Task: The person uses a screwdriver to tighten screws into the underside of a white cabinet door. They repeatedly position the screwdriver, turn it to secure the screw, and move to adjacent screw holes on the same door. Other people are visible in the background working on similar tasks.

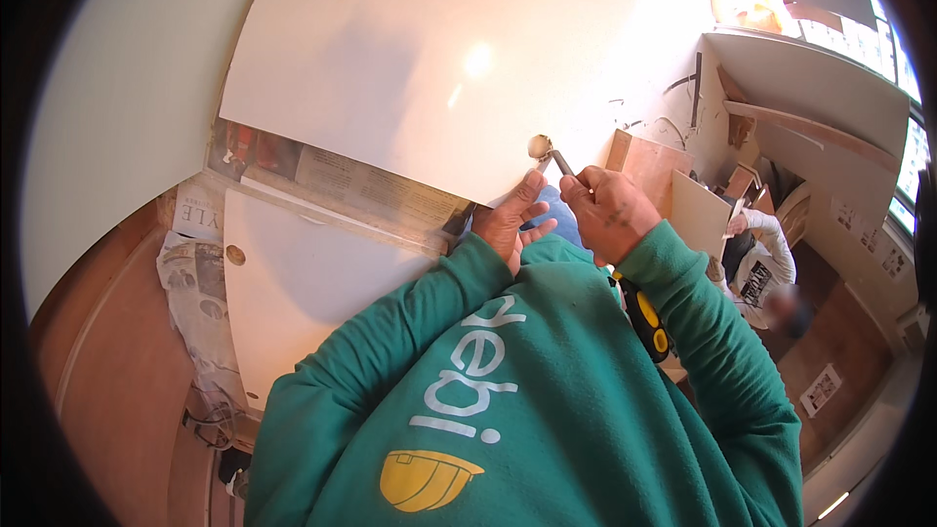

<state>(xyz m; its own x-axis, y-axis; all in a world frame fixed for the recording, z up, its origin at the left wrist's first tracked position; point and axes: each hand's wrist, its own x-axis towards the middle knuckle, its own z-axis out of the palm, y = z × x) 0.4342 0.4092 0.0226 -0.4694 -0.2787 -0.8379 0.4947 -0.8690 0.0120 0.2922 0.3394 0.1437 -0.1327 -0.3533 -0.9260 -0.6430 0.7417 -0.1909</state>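
A large white panel (pixel 390 49) lies in front of me, with a round metallic or pale cup-shaped spot (pixel 539 145) near its near edge. My right hand (pixel 615 210) is closed around a slim dark rod-shaped tool (pixel 561 164), its tip beside the round spot; the tool's exact kind is unclear. Just left of it, my left hand (pixel 509 220) rests at the panel's edge. Its thumb presses toward a small, thin, pale piece below the round spot, while the other fingers curl loosely underneath. What exactly the left hand pinches is too small to make out.
A second white panel (pixel 293 263) with a round hole sits lower left, beside newspaper (pixel 200 273). A black-and-yellow tool (pixel 644 319) is at my right side. At right, a person in a light top (pixel 761 268) works among wooden boards (pixel 649 171). A pale wall (pixel 127 88) stands left.
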